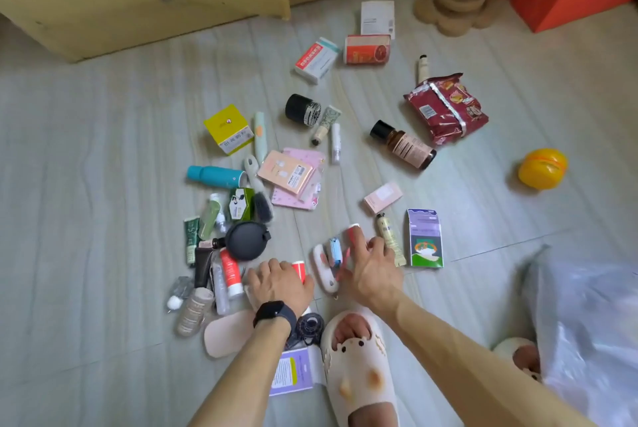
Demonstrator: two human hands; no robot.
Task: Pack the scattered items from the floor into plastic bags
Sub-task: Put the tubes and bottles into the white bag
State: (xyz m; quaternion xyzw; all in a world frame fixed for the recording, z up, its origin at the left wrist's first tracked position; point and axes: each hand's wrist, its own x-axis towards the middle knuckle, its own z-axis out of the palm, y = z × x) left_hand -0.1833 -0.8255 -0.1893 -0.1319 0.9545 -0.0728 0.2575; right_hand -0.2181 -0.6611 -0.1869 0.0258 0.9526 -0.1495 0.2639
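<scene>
Left hand (wrist bears a black watch) lies curled over a red-capped tube on the floor. Right hand, fingers spread, touches a pink tube. Plastic bag sits at floor's right edge.

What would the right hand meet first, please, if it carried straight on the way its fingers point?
Probably the red-and-white tube already at the right hand's fingers; beyond it lies the pink box. Contact itself is unclear.
</scene>
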